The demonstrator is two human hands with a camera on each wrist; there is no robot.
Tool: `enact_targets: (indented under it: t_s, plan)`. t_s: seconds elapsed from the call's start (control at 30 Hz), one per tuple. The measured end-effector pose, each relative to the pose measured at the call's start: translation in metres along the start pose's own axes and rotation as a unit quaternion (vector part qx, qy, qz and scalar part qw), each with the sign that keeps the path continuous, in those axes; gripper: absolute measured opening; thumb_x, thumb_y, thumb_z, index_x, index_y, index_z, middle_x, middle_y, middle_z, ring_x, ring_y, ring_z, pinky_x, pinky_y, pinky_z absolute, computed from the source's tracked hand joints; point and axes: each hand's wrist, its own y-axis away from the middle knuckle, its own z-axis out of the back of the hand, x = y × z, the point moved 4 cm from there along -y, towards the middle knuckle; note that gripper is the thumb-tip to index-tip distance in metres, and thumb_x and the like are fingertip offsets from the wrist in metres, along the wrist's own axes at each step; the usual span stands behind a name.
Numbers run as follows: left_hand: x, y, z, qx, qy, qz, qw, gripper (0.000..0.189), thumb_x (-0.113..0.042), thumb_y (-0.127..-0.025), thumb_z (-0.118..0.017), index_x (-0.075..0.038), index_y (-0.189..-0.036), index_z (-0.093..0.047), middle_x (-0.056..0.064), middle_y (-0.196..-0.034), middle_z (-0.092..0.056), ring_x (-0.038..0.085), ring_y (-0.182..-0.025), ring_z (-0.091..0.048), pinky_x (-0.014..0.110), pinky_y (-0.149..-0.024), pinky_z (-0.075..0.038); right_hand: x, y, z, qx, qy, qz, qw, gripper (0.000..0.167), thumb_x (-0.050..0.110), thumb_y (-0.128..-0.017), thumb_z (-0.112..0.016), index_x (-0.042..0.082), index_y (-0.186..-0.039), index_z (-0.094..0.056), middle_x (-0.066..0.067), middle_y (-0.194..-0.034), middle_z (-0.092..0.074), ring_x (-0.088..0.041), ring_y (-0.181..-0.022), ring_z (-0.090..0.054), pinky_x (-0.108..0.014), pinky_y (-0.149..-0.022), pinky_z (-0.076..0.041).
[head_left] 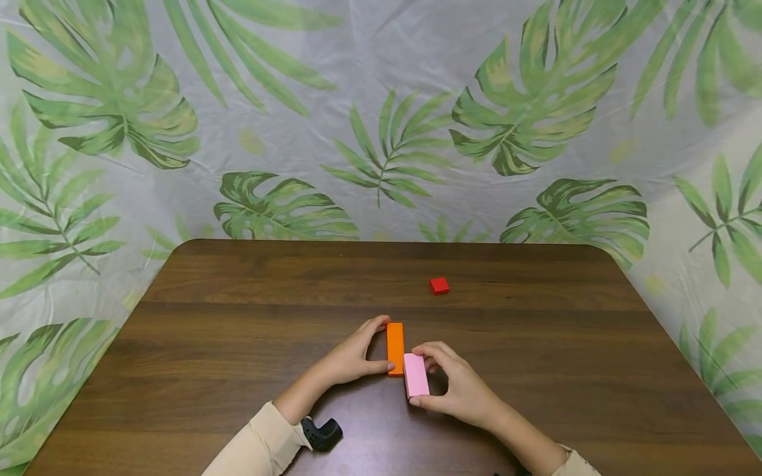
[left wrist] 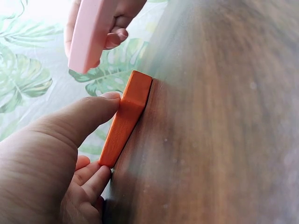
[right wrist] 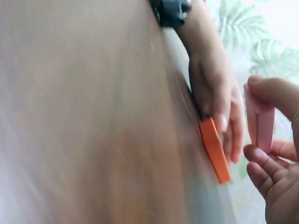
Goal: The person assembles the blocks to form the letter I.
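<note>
Nearest, bottom edge of the head view: pale cream sleeve [head_left: 262, 439] left of centre, with a black curved wrist device [head_left: 323, 436] jutting from the cuff; too small to make out any marking on it. A second cuff [head_left: 576, 464], same cream, at lower right.

Next, just below centre: both hands occupied. Right hand [head_left: 467, 390] pinches a pink block [head_left: 417, 375], thumb at its lower end, fingertips at its upper end. Block oblong, pale pink, straight-edged, faces plain; left side darker in shade. Both wrist views show it held up off the surface, apart from its orange neighbour.

Left hand [head_left: 350, 358] holds the orange block [head_left: 395, 347], thumb near the lower end, fingertips at the upper end, the grip spread nearly along its length. Block slim, oblong, bright orange, crisp corners; left wrist view shows it resting on the bench [head_left: 238, 324]. In the head view it stands upright in the frame, just left of the pink one.

Farther, right of centre and above the hands: small red block [head_left: 439, 285], squarish, glossy, lying alone. Bench dark brown, wood-grained in bands, far corners rounded.

Farthest, across the upper frame: pale grey cloth [head_left: 405, 39], creased, printed with green leaves.
</note>
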Motion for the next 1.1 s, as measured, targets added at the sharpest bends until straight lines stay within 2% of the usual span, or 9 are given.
enact_targets:
  t_s: [0.17,0.43,0.53,0.73,1.1]
  plan:
    - [0.000,0.000,0.000,-0.003,0.001,-0.005,1.0000,0.082,-0.032,-0.076,-0.072,-0.004,-0.138,-0.027,0.009,-0.135,-0.037,0.018,-0.124,-0.033,0.038,-0.102,-0.025,0.017,0.000,-0.005,0.002,-0.006,0.008,0.9999,0.058,0.008,-0.062,-0.082,-0.004,-0.110,-0.052,-0.013,-0.107,-0.051,-0.020,-0.083,-0.051,-0.028,-0.072,-0.046]
    - [0.000,0.000,0.000,-0.001,0.001,-0.001,1.0000,0.082,-0.032,-0.075,-0.072,-0.004,-0.138,-0.027,0.009,-0.136,-0.037,0.017,-0.124,-0.033,0.038,-0.102,-0.025,0.023,0.004,-0.016,0.008,-0.012,0.014,0.9998,0.057,0.009,-0.062,-0.082,-0.002,-0.109,-0.051,-0.012,-0.105,-0.049,-0.020,-0.080,-0.049,-0.026,-0.070,-0.044]
    - [0.000,0.000,0.000,0.000,0.001,-0.001,1.0000,0.082,-0.033,-0.076,-0.071,-0.004,-0.138,-0.027,0.009,-0.136,-0.036,0.017,-0.124,-0.033,0.038,-0.102,-0.025,0.014,0.009,-0.023,0.009,-0.005,0.009,0.9999,0.059,0.014,-0.063,-0.082,0.001,-0.111,-0.051,-0.008,-0.106,-0.049,-0.018,-0.081,-0.049,-0.024,-0.071,-0.044]
    - [-0.001,0.000,-0.001,0.001,0.001,-0.002,1.0000,0.081,-0.031,-0.076,-0.072,-0.004,-0.138,-0.027,0.009,-0.136,-0.036,0.018,-0.124,-0.033,0.038,-0.102,-0.026,-0.012,0.021,-0.039,0.022,0.005,-0.007,0.9997,0.061,0.035,-0.067,-0.078,0.011,-0.116,-0.050,0.004,-0.110,-0.045,-0.011,-0.085,-0.047,-0.022,-0.073,-0.042]
    - [-0.001,0.000,0.000,-0.002,0.004,-0.008,1.0000,0.081,-0.030,-0.075,-0.072,-0.003,-0.137,-0.027,0.011,-0.135,-0.037,0.019,-0.124,-0.034,0.038,-0.102,-0.025,-0.015,0.023,-0.045,0.026,0.026,-0.028,0.9989,0.062,0.040,-0.067,-0.077,0.012,-0.117,-0.051,0.007,-0.111,-0.043,-0.007,-0.089,-0.045,-0.022,-0.077,-0.041]
